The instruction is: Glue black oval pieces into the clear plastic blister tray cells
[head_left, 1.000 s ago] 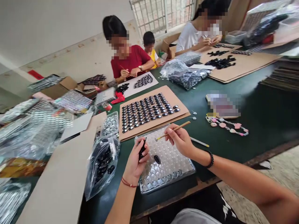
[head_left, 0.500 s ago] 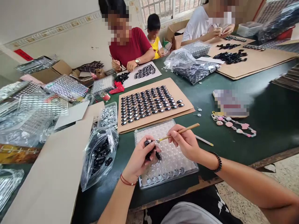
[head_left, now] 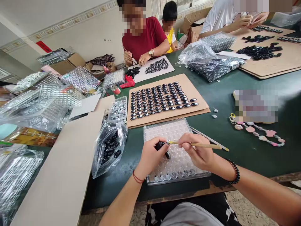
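Observation:
My left hand (head_left: pixel 150 155) is closed on a small black oval piece (head_left: pixel 160 145), held over a clear blister tray (head_left: pixel 174 128) with rows of round pockets. My right hand (head_left: pixel 199 153) pinches a thin wooden stick (head_left: pixel 202 145) lying almost level, its tip touching the black piece. Another black oval piece (head_left: pixel 167 154) lies on the tray just under my left fingers. Beyond the tray lies a cardboard sheet (head_left: pixel 199 106) covered with rows of shiny black oval pieces (head_left: pixel 162 99).
A plastic bag of black pieces (head_left: pixel 110 147) sits left of the tray, beside a long cardboard sheet (head_left: pixel 63 175). A small tub of silver parts (head_left: pixel 118 109), a pink bead charm (head_left: pixel 258 131) and a second stick (head_left: pixel 207 136) lie nearby. Other people work across the green table (head_left: pixel 246 157).
The stick has swung from pointing up and right to lying level, its tip now on the black piece. Both hands have drawn together over the tray. The view has shifted down and left.

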Action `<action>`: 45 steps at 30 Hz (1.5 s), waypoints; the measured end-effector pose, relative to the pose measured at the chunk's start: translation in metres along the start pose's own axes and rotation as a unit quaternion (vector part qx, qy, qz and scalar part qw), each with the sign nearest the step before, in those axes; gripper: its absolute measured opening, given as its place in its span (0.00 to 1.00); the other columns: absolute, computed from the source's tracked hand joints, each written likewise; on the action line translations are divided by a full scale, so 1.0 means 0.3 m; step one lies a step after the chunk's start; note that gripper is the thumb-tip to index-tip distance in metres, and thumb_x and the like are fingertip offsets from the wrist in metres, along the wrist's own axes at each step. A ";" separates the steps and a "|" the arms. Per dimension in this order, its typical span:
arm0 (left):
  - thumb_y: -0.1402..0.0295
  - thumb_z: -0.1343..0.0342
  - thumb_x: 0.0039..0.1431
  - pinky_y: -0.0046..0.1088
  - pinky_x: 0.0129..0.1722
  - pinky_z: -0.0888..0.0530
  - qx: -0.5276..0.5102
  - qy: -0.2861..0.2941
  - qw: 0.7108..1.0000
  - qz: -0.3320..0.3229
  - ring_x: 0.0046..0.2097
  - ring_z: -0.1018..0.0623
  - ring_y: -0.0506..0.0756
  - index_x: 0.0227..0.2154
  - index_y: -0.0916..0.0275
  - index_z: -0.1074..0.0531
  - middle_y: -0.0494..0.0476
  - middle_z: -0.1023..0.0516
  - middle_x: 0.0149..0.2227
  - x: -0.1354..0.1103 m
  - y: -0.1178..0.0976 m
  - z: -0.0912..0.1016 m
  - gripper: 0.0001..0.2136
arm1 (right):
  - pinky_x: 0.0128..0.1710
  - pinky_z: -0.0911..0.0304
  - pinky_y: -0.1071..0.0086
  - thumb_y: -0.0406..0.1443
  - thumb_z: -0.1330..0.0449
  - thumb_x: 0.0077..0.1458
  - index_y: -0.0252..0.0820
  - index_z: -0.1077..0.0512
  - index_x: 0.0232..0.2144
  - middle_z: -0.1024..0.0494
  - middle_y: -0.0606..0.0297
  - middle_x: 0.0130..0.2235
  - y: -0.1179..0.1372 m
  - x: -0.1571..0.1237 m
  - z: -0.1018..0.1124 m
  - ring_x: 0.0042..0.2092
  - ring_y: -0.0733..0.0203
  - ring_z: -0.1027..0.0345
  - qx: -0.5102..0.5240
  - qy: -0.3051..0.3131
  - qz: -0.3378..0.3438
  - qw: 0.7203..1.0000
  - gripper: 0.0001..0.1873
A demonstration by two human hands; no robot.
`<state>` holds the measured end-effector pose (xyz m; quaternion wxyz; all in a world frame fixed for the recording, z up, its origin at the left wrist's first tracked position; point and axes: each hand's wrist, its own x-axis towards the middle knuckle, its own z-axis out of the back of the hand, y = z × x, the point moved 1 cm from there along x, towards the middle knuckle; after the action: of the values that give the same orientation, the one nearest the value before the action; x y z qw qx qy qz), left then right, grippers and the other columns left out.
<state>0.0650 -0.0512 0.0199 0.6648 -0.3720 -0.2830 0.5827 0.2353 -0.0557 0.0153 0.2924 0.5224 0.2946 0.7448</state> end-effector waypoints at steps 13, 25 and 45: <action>0.64 0.41 0.46 0.29 0.41 0.29 -0.031 0.017 0.999 -0.005 0.40 0.25 0.55 0.36 0.60 0.25 0.56 0.23 0.39 0.009 0.012 -0.002 0.13 | 0.25 0.45 0.72 0.30 0.53 0.56 0.39 0.36 0.30 0.31 0.65 0.24 0.001 0.000 -0.008 0.24 0.66 0.40 -0.142 0.045 0.055 0.987 0.07; 0.63 0.42 0.46 0.31 0.43 0.30 -0.032 0.023 0.999 0.003 0.41 0.25 0.56 0.36 0.60 0.25 0.55 0.23 0.39 0.004 0.010 -0.007 0.13 | 0.26 0.45 0.70 0.30 0.52 0.55 0.40 0.37 0.30 0.29 0.64 0.25 -0.001 -0.012 -0.015 0.25 0.65 0.39 -0.140 0.057 0.064 0.986 0.06; 0.67 0.44 0.50 0.29 0.40 0.30 -0.031 0.024 0.999 -0.009 0.38 0.24 0.55 0.34 0.61 0.25 0.55 0.22 0.36 -0.002 -0.007 -0.003 0.09 | 0.22 0.45 0.73 0.36 0.55 0.59 0.40 0.37 0.29 0.32 0.66 0.23 -0.028 -0.002 -0.026 0.22 0.68 0.40 0.017 0.060 -0.082 0.995 0.10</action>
<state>0.0669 -0.0522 0.0211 0.6650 -0.4037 -0.2881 0.5584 0.2293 -0.0516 0.0065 0.3258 0.4560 0.3658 0.7431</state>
